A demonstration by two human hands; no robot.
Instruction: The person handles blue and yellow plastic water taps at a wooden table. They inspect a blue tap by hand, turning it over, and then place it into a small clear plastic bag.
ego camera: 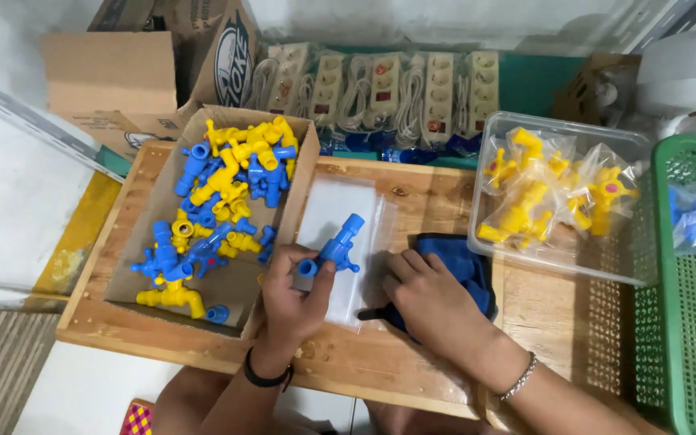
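Head view: you are holding a blue tap (334, 248) in your left hand (293, 294), grip closed around its lower end, spout end pointing up and away over the clear bag (340, 211). The bag is lying flat on the wooden tabletop (412, 189), just beside the cardboard box (304, 165) of loose blue and yellow taps. Your right hand (427, 300) is resting palm down on a dark blue cloth (462, 263), fingers curled loosely, holding nothing that I can make out, fingertips touching the bag's right edge. Left wrist is bent back, thumb on top of the tap. Judging from this, you are better off pinning the bag's mouth with the right fingers and keeping the tap in line with it. Bagged yellow taps are sitting in the clear tub (485, 161) to the right.
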